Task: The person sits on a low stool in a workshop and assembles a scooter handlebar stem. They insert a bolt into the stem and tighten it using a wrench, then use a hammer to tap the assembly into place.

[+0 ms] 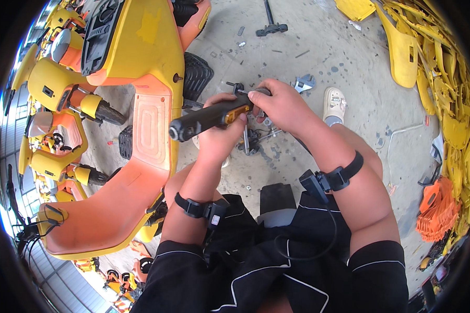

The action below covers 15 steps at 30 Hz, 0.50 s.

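I have the black handlebar grip (pixel 203 119) grasped in my left hand (pixel 219 133), centre frame, its open end pointing to nine o'clock. My right hand (pixel 279 104) pinches the metal fitting at its three o'clock end. I judge I'm mid-disassembly; loosening that fitting needs a steady twist.

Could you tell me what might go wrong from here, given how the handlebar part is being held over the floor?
The left hand alone grips the black handlebar grip with its yellow switch housing in mid-air, so it might twist or slip while the right hand works at its end. Small metal parts lie loose on the grey concrete floor below; a dropped piece could be lost among them. The orange and yellow scooter body crowds the left elbow.
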### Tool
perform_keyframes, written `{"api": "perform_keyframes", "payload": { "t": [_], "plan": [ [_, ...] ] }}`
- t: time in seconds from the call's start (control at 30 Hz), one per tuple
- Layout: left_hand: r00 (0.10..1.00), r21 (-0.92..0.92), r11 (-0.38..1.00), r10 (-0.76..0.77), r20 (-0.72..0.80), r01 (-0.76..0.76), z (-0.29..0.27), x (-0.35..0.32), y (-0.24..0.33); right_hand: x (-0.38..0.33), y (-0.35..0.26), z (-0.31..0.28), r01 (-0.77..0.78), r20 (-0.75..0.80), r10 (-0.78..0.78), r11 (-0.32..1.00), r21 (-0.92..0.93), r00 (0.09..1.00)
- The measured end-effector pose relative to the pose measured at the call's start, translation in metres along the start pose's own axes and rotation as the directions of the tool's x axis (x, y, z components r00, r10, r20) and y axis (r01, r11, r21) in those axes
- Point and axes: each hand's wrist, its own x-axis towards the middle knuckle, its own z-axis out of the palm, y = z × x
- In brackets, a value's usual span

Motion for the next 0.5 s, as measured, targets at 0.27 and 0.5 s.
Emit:
{"api": "perform_keyframes", "payload": {
  "t": [0.27,0.5],
  "plan": [
    [0.997,0.232,0.971,0.074,-0.031,-0.065,-0.007,0.002,-0.003,-0.006,-0.007,-0.002,-0.109,0.056,0.104,0.989,0.101,0.993],
    [0.988,0.147,0.977,0.153,0.027,-0.155,-0.008,0.005,-0.005,-0.003,-0.007,-0.007,-0.214,0.184,0.159,0.917,0.336,0.970]
  ]
}}
